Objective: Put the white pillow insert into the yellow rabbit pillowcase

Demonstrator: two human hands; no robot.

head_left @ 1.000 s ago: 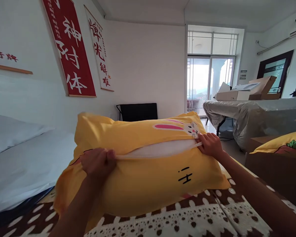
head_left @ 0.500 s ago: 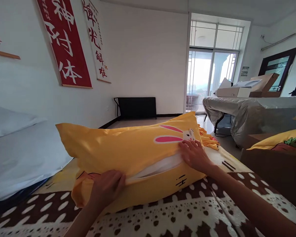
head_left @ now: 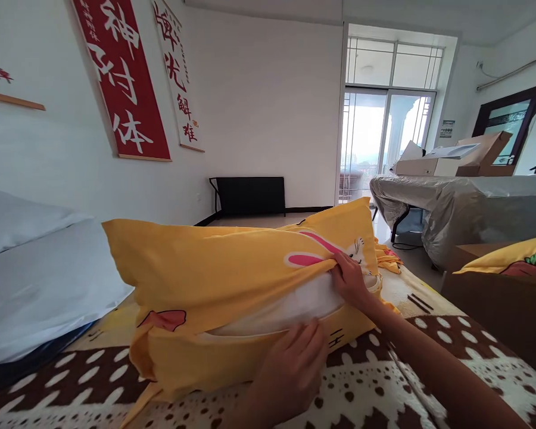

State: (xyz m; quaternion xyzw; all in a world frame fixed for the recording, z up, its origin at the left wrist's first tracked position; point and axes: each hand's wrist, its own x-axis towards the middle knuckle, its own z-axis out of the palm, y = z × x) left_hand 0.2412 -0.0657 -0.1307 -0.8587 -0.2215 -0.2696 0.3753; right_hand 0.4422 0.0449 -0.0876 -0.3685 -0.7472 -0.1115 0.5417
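Observation:
A yellow pillowcase (head_left: 205, 262) with a rabbit print lies across the bed in front of me, filled out. A long slit gapes along its near side, and the white pillow (head_left: 286, 307) inside shows through. My right hand (head_left: 351, 280) pinches the slit's upper edge beside the rabbit's face and lifts it. At the lower edge, my left hand (head_left: 292, 369) has its fingers curled together on the cloth; its fingertips are partly hidden.
Underneath is a brown and cream patterned blanket (head_left: 357, 381). White bedding (head_left: 40, 286) is heaped at left. On the right are a brown box (head_left: 486, 310), another yellow pillow (head_left: 518, 256) and a plastic-covered table (head_left: 455, 202) bearing cartons. A black folded panel (head_left: 250, 195) leans by the far wall.
My left hand has left the pillowcase's left part and moved right along the slit's lower edge. My right hand now pulls up the upper edge, and the slit gapes wider, showing more white pillow.

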